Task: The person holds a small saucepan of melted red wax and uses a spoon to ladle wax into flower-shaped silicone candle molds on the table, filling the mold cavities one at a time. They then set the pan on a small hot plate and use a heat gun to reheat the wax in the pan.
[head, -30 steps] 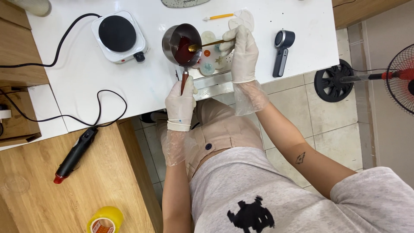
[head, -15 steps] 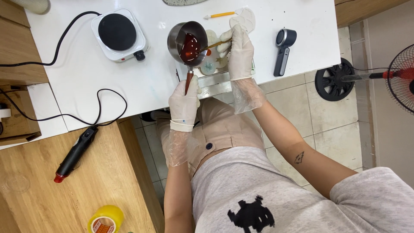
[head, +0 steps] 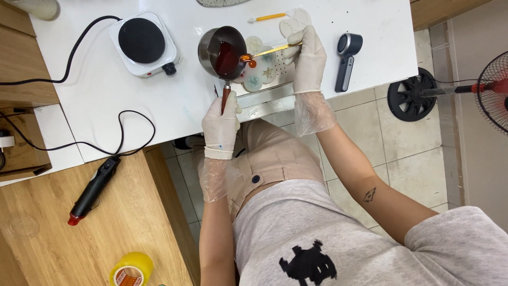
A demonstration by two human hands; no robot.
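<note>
left hand [head: 220,124], thin clear glove, fist wrapped on reddish-brown handle of small metal saucepan [head: 222,50] near table's [head: 174,106] front edge; dark red glossy liquid inside. handle's long axis runs from pan toward front edge. right hand [head: 308,55] pinches yellow spoon [head: 267,51] (bowl at pan rim, amber drip) over pale round moulds [head: 259,71]. versus 0.5 s ago: pan tilted further right, spoon bowl now at rim.

Place: a home craft workshop is showing here.
Bench: a white bench [head: 132,100] is carrying a small electric hotplate [head: 142,42].
Tools: a heat gun [head: 94,188] is lying on wood beside a tape roll [head: 131,270].
Floor: a fan [head: 492,90] is standing on tiles.
</note>
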